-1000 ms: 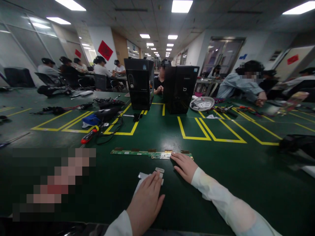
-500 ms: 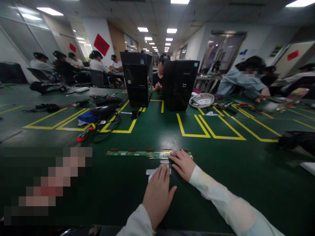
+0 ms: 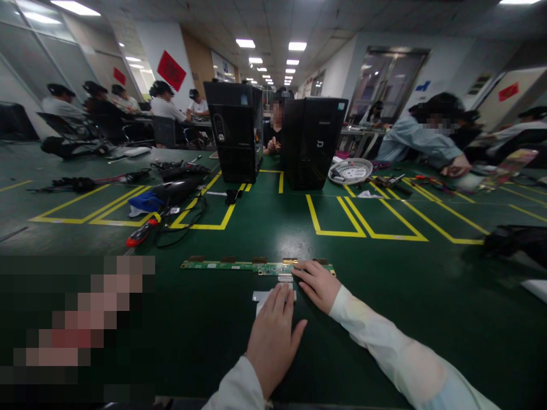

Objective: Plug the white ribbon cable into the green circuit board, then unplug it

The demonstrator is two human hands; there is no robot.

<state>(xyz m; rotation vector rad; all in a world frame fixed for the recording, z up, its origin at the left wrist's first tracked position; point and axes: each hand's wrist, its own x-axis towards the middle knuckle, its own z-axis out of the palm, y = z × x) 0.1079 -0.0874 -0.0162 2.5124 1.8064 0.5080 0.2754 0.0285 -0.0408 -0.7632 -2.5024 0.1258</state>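
Note:
A long, narrow green circuit board (image 3: 231, 266) lies across the dark green tabletop in front of me. My right hand (image 3: 319, 285) rests over its right end, fingers stretched out and touching the board. Below the board's middle-right, a pale flat ribbon cable (image 3: 261, 296) with a connector end (image 3: 285, 278) lies on the table. My left hand (image 3: 276, 333) lies flat on this cable, fingers extended, covering much of it. Whether the connector is seated in the board I cannot tell.
Two black computer towers (image 3: 234, 136) stand behind the board. A red-handled screwdriver (image 3: 142, 232), a black corded tool (image 3: 177, 193) and cables lie at left. A white basket (image 3: 350, 171) and loose parts sit at right. Yellow tape (image 3: 342, 233) marks the table. Several people work around.
Both hands keep almost the same pose on the board and the cable. The whole view has shifted slightly. The person at the right has moved a hand a little.

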